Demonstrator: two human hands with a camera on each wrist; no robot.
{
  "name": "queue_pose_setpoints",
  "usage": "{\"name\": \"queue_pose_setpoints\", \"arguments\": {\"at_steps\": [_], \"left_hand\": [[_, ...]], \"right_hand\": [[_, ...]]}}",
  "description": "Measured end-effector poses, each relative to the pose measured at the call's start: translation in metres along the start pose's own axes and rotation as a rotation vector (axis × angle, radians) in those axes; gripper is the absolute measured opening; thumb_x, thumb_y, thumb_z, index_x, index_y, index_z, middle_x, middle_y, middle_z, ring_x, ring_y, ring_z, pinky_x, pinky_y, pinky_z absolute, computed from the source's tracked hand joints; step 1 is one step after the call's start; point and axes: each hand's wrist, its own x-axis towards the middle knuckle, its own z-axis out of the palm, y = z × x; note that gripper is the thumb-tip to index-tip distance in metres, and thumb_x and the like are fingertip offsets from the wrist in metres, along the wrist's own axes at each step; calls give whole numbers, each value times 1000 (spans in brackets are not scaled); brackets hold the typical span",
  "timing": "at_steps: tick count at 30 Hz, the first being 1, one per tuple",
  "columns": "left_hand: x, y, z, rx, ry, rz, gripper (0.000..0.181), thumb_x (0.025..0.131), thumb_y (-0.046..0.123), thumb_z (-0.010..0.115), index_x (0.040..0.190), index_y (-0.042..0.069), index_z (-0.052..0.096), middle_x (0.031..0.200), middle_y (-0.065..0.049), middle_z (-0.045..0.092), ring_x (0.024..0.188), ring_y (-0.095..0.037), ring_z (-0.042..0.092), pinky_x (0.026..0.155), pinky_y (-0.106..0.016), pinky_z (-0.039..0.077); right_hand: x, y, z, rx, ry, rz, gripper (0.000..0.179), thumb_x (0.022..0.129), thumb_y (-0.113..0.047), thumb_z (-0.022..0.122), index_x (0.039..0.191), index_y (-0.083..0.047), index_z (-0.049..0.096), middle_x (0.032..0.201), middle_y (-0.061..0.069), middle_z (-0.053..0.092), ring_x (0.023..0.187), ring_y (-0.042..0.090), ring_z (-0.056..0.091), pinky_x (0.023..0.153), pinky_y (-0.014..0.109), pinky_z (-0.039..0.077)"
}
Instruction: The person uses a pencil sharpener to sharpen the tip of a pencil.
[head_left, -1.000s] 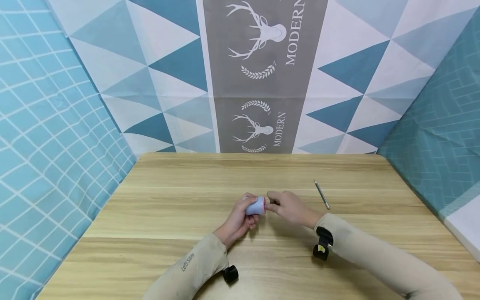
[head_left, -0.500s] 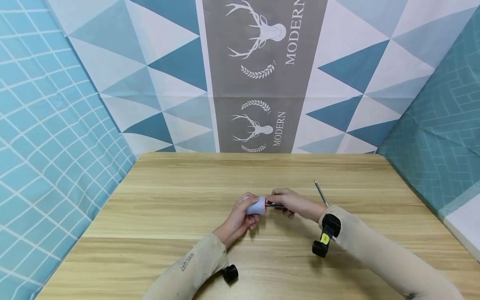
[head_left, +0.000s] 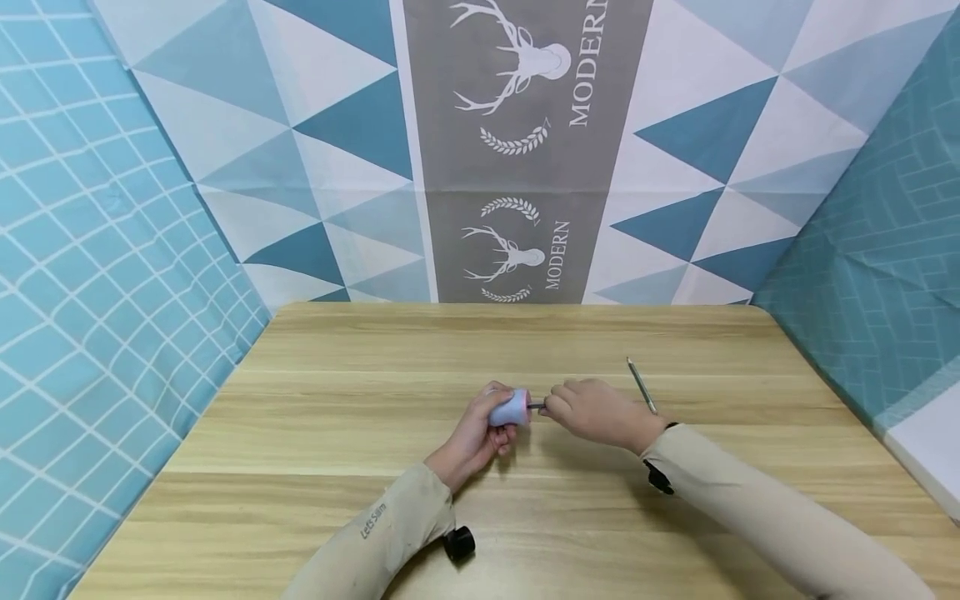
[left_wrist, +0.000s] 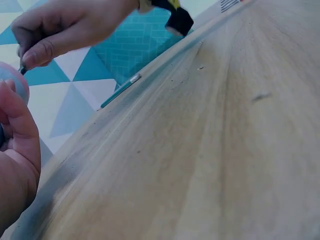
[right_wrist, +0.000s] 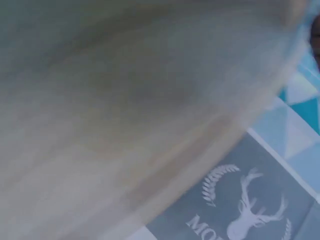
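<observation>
In the head view my left hand (head_left: 472, 435) grips a small light blue cylinder (head_left: 510, 408) with a pink rim, thumb on top, its rimmed end toward the right. A thin dark stick (head_left: 536, 406) juts from that end. My right hand (head_left: 596, 410) pinches the stick's outer part, and its fingers hide the rest. The left wrist view shows part of the cylinder (left_wrist: 20, 89) at the left edge, with the right hand's thumb and fingers (left_wrist: 37, 59) above it on the stick. Whatever is inside the cylinder cannot be seen. The right wrist view shows mostly blurred tabletop.
A grey-green pencil (head_left: 641, 385) lies on the wooden table (head_left: 337, 417), just beyond the right wrist. Patterned cloths hang behind and on both sides. A white edge (head_left: 930, 450) borders the table at right.
My right hand has turned at the wrist around the stick, regripping it with the back of the hand now upward. The left hand and the cylinder have stayed nearly still.
</observation>
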Motion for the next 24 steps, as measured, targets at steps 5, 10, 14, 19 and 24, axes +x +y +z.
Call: {"name": "queue_pose_setpoints", "arguments": {"at_steps": [5, 10, 14, 19, 24], "left_hand": [[-2, 0, -1, 6, 33, -10, 10, 95, 24, 50, 95, 15, 46, 60, 1, 55, 41, -4, 47, 37, -17, 34], [1, -2, -2, 32, 69, 4, 12, 94, 26, 52, 92, 16, 47, 55, 1, 54, 38, -4, 44, 36, -17, 33], [1, -2, -2, 39, 73, 3, 13, 93, 27, 52, 91, 16, 48, 56, 1, 53, 38, -4, 44, 36, -18, 33], [0, -2, -1, 47, 65, 20, 11, 93, 26, 53, 91, 16, 49, 56, 1, 54, 38, -4, 46, 35, -18, 34], [0, -1, -1, 66, 55, 28, 11, 95, 25, 53, 90, 15, 51, 56, 0, 55, 39, -5, 46, 35, -18, 35]], "right_hand": [[1, -5, 19, -5, 131, 38, 36, 110, -27, 31, 82, -9, 45, 56, -6, 41, 44, 6, 35, 38, 20, 32], [8, -19, 13, 486, -33, 402, 28, 106, -21, 50, 81, -12, 42, 54, -13, 32, 46, -1, 30, 40, 16, 25], [19, -18, -1, 995, -221, 802, 31, 100, -13, 59, 74, -12, 41, 57, -10, 35, 48, 2, 31, 43, 19, 27], [25, -3, -6, 1652, -439, 1269, 36, 103, -18, 49, 70, -13, 36, 52, -7, 26, 40, 4, 21, 38, 19, 18], [23, 4, -4, 1823, -551, 1361, 33, 105, -20, 44, 74, -13, 39, 53, -7, 25, 41, 2, 22, 38, 18, 17]]}}
